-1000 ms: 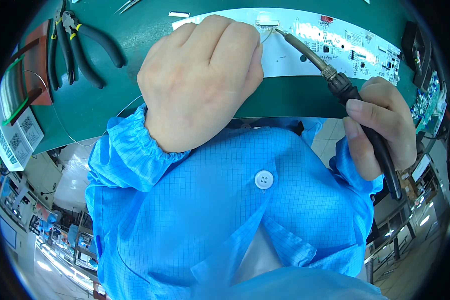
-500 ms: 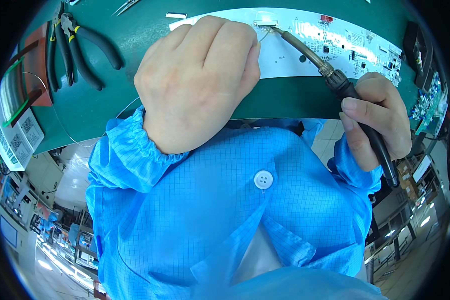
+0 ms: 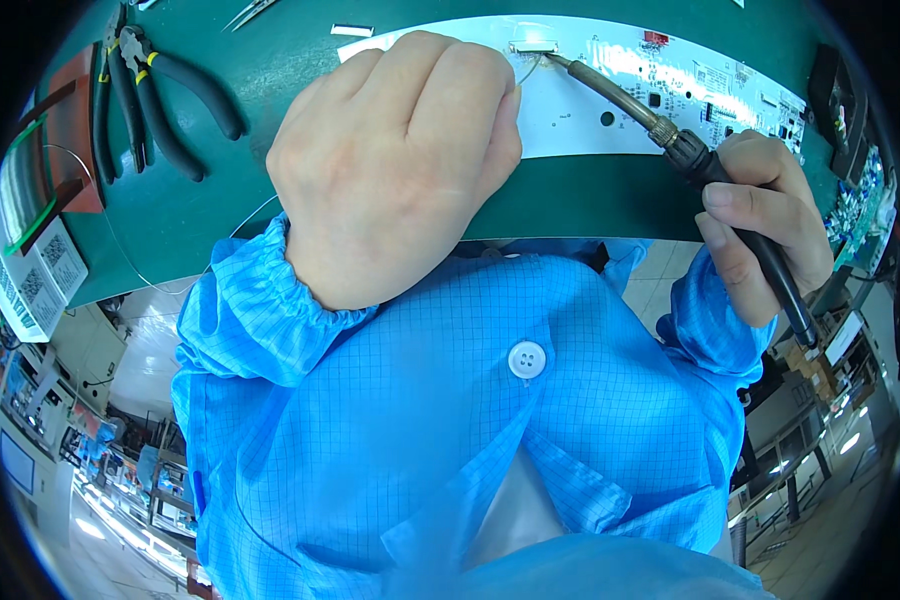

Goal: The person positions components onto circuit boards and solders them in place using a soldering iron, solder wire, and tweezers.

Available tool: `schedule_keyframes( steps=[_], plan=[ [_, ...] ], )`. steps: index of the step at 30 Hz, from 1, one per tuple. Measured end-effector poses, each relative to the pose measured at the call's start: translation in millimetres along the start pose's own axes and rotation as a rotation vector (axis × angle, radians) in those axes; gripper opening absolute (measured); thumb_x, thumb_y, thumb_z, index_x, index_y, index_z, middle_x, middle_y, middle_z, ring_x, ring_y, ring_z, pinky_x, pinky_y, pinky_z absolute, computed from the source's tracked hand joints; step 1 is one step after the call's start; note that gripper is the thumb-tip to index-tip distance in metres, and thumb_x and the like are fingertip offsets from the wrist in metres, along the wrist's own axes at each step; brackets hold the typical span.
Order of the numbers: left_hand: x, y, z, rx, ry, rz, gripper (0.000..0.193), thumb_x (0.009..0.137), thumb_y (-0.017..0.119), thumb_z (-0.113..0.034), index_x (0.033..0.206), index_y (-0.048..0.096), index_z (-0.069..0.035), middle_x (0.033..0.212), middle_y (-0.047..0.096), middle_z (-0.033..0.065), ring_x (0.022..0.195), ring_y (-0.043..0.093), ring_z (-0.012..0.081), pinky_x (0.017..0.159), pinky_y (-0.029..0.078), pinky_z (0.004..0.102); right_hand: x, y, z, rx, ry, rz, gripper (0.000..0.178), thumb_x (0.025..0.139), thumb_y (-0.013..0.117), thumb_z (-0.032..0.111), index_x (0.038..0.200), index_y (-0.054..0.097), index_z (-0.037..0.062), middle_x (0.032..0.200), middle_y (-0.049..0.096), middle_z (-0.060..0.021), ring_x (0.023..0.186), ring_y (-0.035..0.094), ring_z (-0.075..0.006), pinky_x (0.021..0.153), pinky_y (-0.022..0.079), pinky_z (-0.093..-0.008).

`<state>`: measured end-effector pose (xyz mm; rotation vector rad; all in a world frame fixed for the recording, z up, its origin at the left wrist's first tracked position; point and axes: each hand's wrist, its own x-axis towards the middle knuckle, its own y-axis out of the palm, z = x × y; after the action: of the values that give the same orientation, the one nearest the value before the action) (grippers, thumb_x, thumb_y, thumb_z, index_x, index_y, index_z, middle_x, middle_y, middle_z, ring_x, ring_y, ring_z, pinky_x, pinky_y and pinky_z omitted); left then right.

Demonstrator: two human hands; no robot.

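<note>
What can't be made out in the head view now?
All in the head view:
Left hand: fingertips and anything they hold, hidden behind its own back.
Circuit board: part of its left side, covered by that hand.
Soldering iron: whether its tip touches the connector, too small to tell.
Pointed metal tool: upper end, cut off by the top edge.

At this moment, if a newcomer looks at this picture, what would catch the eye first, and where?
Probably the bright blue gridded coat, filling the lower middle. Next, the left hand looms at upper centre, back upward, while the right hand at right holds a black-handled soldering iron, its tip at the white circuit board near the top. Two black-handled pliers lie at upper left.
</note>
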<state>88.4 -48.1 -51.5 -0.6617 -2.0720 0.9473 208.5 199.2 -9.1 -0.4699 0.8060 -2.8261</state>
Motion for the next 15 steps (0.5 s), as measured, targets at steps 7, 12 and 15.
schedule_keyframes(
  steps=[7, 12, 15],
  plan=[
    [-0.1, 0.8, -0.3, 0.025, 0.030, -0.008, 0.016, 0.075, 0.077, -0.004, 0.084, 0.063, -0.006, 0.076, 0.064, 0.0061, 0.062, 0.062, 0.0211, 0.056, 0.050, 0.0294, -1.7, -2.0, 1.4, -0.012, 0.030, 0.017, 0.038, 0.072, 0.065, -0.004, 0.109, 0.064, 0.0041, 0.084, 0.053, -0.0139, 0.071, 0.052, -0.0217, 0.061, 0.039, -0.0344],
    [0.5, 1.7, 1.0, -0.010, 0.026, -0.019, 0.016, 0.075, 0.076, -0.003, 0.083, 0.063, -0.005, 0.077, 0.065, 0.0065, 0.063, 0.063, 0.0218, 0.057, 0.050, 0.0301, -4.6, -1.2, 2.6, 0.080, 0.027, -0.019, 0.036, 0.074, 0.065, 0.000, 0.109, 0.063, 0.0046, 0.085, 0.053, -0.0142, 0.071, 0.052, -0.0212, 0.061, 0.039, -0.0346],
    [0.1, 2.7, 1.4, 0.009, 0.046, -0.029, 0.016, 0.075, 0.076, -0.003, 0.083, 0.063, -0.005, 0.077, 0.065, 0.0066, 0.063, 0.063, 0.0218, 0.057, 0.050, 0.0302, -6.9, 0.5, 2.9, 0.030, 0.072, -0.039, 0.034, 0.075, 0.064, 0.002, 0.109, 0.063, 0.0050, 0.084, 0.053, -0.0141, 0.070, 0.051, -0.0210, 0.060, 0.038, -0.0348]
  ],
)
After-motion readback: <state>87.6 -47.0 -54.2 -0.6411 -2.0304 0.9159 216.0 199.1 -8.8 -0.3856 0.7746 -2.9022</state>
